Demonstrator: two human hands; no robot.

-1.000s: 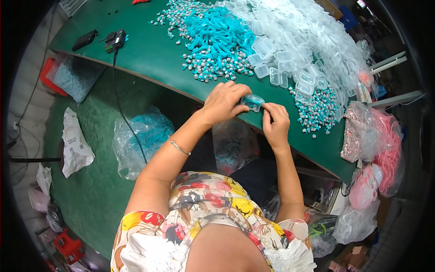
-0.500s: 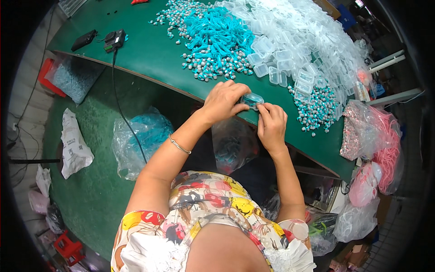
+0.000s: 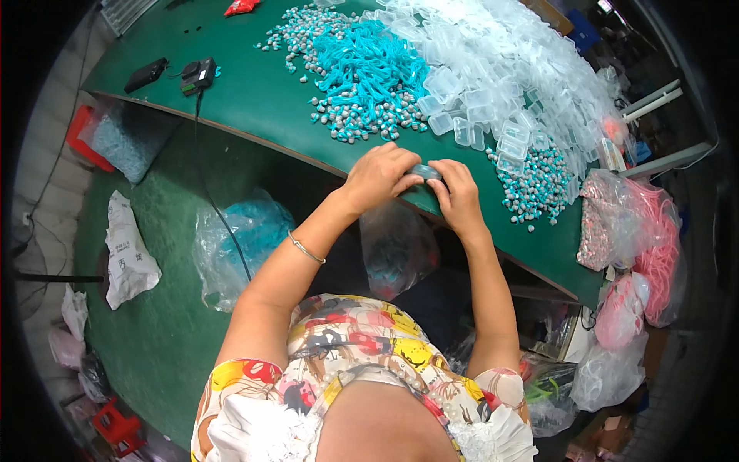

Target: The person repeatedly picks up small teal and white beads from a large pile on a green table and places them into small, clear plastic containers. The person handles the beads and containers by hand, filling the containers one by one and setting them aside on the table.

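Between my two hands, at the table's front edge, is a small clear plastic box (image 3: 425,172) with something teal inside. My left hand (image 3: 381,175) grips its left end with thumb and fingers. The right end is pinched by my right hand (image 3: 458,196); the box looks closed, though fingers cover part of it. Beyond my hands lies a heap of teal cords (image 3: 369,65) among many small grey-and-teal bead-like pieces (image 3: 362,115). A big pile of empty clear plastic boxes (image 3: 500,69) spreads to the right, and more bead-like pieces (image 3: 531,185) lie near my right hand.
The green table (image 3: 254,115) carries a black device with a cable (image 3: 198,75) and a black case (image 3: 146,74) at left. Bags of pink cords (image 3: 650,246) hang at right. On the floor are a plastic bag with teal contents (image 3: 246,239) and a white sack (image 3: 129,254).
My right hand has shifted slightly up and left, its fingers now over the box's right end. The box looks flatter and more closed than before. My left hand stays nearly in place.
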